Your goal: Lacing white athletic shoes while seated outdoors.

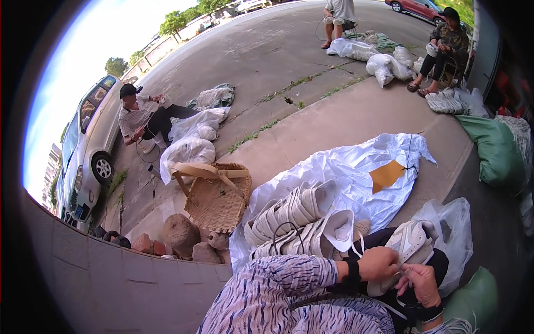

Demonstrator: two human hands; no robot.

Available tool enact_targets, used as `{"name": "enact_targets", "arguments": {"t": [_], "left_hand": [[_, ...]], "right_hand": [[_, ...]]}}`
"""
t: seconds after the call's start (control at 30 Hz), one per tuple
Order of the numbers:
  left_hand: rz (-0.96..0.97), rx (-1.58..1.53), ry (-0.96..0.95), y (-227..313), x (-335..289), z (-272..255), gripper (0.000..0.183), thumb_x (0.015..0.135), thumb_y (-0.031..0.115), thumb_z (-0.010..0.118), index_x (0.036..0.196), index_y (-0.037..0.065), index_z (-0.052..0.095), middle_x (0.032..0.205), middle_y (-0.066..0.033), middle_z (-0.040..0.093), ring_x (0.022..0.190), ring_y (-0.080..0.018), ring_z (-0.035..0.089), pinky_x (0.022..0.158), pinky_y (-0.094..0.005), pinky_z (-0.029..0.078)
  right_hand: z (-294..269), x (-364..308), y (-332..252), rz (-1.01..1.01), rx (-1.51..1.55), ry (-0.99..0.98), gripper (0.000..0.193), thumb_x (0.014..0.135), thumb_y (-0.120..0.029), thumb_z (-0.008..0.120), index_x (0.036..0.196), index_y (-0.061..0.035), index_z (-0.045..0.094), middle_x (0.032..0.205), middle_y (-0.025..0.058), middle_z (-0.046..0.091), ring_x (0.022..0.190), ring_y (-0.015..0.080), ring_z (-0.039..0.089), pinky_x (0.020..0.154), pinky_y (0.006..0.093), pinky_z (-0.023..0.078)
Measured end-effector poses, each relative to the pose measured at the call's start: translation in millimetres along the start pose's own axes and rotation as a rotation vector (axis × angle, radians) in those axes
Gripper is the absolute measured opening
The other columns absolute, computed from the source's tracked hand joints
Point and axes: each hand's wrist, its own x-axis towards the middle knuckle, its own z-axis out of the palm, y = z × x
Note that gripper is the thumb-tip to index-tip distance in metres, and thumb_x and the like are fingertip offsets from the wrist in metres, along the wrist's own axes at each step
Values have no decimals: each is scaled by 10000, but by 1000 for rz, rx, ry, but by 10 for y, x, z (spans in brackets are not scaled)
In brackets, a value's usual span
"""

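Observation:
An off-white sneaker with grey panels rests across my dark-trousered lap. My left hand is closed at its near side, fingertips pinched together. Close beside it, my right hand is also closed in a pinch, the two sets of fingertips almost meeting. What they pinch is too small to make out. A white lace stands up beside my left wrist. Left of my knees, nested rows of off-white shoe uppers lie on a white woven sack, with a thin dark cord loop over them.
A wicker basket stands left of the sack, near rounded stones. An orange-yellow sheet lies on the sack. Clear plastic and a green sack sit at my right. Other people sit farther off among bags; a silver van is left.

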Motion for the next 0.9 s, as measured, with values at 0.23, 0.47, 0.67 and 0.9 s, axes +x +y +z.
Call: {"name": "enact_targets", "arguments": {"t": [0.23, 0.47, 0.67, 0.9], "left_hand": [[113, -19, 84, -5, -36, 28, 182, 729, 196, 567, 790, 26, 591, 720, -173, 603, 716, -354, 609, 635, -436, 471], [244, -229, -94, -247, 8, -96, 123, 785, 135, 568, 783, 12, 560, 684, -155, 563, 617, -250, 550, 584, -358, 435], [19, -306, -214, -131, 26, -116, 149, 831, 140, 571, 780, 0, 573, 631, -81, 528, 580, -142, 502, 563, -290, 429], [1, -331, -146, -110, -2, -92, 164, 827, 144, 572, 758, -5, 569, 594, -64, 513, 563, -111, 486, 532, -286, 418]], "right_hand": [[257, -25, -139, -17, 37, 103, 269, 935, -150, 494, 940, 89, 617, 626, 140, 619, 447, 154, 574, 422, 233, 471], [133, -9, -215, 109, 15, 35, 278, 940, -212, 465, 868, 13, 612, 616, 87, 614, 400, 125, 550, 376, 192, 376], [-42, 0, -29, 55, 10, -51, 275, 941, -222, 505, 1027, 10, 626, 667, 81, 643, 487, 128, 609, 453, 194, 451], [-110, 27, -2, 81, 285, -137, 275, 925, -190, 544, 1060, 38, 619, 695, 113, 645, 530, 155, 618, 501, 215, 482]]}}
